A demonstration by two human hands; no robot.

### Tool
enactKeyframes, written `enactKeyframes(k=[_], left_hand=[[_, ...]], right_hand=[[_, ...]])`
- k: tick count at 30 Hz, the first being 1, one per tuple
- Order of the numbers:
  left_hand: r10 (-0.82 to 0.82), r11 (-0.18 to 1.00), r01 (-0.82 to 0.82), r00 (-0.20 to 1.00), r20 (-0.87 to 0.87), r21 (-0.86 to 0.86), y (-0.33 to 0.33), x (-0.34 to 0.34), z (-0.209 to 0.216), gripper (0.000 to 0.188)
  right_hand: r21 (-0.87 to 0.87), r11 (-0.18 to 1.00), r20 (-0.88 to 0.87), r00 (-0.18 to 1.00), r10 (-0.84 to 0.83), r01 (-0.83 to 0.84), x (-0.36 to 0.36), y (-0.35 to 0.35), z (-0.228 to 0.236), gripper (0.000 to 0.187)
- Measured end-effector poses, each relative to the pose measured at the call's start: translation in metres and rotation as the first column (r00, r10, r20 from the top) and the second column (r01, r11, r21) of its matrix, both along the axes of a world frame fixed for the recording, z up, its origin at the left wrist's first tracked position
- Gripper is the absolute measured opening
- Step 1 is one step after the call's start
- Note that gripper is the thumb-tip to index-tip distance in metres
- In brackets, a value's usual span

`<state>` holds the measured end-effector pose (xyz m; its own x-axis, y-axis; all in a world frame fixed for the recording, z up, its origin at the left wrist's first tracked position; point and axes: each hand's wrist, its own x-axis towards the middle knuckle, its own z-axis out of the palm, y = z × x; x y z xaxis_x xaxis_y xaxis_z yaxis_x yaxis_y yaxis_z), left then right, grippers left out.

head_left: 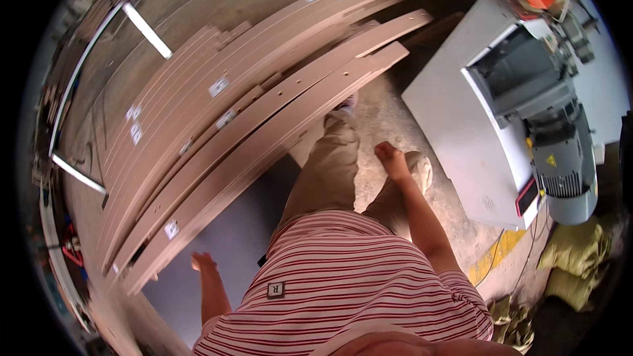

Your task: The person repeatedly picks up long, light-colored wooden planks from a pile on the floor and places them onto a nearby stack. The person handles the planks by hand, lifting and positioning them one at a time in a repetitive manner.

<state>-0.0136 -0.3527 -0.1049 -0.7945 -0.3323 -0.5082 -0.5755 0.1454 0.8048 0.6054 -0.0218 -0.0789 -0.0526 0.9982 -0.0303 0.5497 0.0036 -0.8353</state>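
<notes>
The brown boards [290,115] are stacked from 8 o'clock round to 1 o'clock, several already bearing white labels [219,87] and small round holes; how much remains to do, I cannot tell. The left hand [206,262], between 7 and 8 o'clock, is empty with fingers loose, near the boards. At 3 o'clock the right hand [391,158] is curled, nothing showing in it; whether fully closed, I cannot tell. The boards look smooth, long and flat, some ends notched; the pale machine [448,86] toward 2 o'clock has flat panels, its grey motor [564,151] ribbed.
</notes>
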Motion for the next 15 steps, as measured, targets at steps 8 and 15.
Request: enactKeyframes(k=[8, 15], left_hand=[[-0.772, 0.630, 0.777, 0.626, 0.109, 0.000, 0.095, 0.087, -0.066, 0.026], [-0.596, -0.733, 0.536, -0.803, 0.016, -0.418, 0.164, 0.197, -0.009, 0.059]], right_hand=[[-0.022, 0.998, 0.058, 0.997, -0.055, 0.056, 0.011, -0.002, -0.005, 0.019], [0.108, 0.994, 0.218, 0.976, -0.025, 0.002, 0.014, 0.010, -0.005, 0.015]])
